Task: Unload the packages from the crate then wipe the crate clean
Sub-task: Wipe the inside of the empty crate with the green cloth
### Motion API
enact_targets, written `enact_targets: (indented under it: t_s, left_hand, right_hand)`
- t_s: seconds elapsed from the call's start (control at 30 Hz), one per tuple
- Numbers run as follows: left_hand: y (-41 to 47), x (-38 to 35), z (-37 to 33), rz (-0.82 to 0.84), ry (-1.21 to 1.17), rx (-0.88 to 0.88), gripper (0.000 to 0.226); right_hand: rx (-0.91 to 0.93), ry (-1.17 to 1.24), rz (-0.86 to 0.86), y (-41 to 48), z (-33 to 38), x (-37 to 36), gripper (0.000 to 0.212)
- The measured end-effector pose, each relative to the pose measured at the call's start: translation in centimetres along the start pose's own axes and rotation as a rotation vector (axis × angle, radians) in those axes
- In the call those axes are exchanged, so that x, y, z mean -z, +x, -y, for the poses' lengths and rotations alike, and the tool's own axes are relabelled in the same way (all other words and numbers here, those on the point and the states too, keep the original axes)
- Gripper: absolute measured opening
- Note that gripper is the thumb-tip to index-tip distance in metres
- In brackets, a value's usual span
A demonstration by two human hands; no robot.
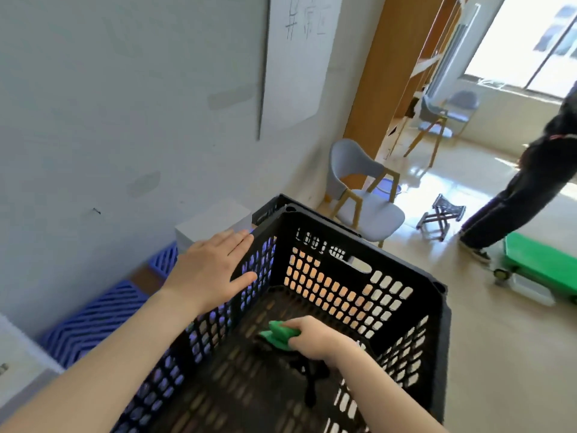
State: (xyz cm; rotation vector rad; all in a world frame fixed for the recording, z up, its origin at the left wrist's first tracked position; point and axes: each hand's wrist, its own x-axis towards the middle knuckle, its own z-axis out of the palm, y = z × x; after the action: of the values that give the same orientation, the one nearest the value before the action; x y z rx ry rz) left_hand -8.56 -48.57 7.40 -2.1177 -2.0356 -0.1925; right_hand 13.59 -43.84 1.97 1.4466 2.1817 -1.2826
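Green cloth bunched in right hand, fingers closed on it, low on black crate floor. Left hand flat, open — bracing rim at ten o'clock. Best swept corner to corner — no packages visible inside.

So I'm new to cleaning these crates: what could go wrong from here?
The green cloth could snag on the black crate's slotted floor. The left hand only rests flat on the rim, so a hard wipe by the right hand might shift the crate.
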Motion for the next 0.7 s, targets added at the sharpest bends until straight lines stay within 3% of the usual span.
enact_targets:
  t_s: [0.2,0.43,0.6,0.7]
  left_hand:
    - [-0.1,-0.1,0.1,-0.06,0.051,0.031,0.067]
    - [-1.0,0.3,0.2,-0.169,-0.111,0.201,0.064]
    - [-1.2,0.1,0.4,-0.308,-0.179,0.231,0.059]
    - [-0.9,-0.2,0.4,-0.423,-0.174,0.179,0.057]
  right_hand:
    - [0.075,-0.042,-0.223,-3.2,-0.5,3.7,0.056]
    - [0.246,-0.122,-0.501,-5.9,0.1,6.3,0.067]
    - [0.324,-0.38,-0.595,-5.6,2.3,8.0,0.063]
    - [0.37,-0.709,-0.775,-3.8,3.0,8.5,0.07]
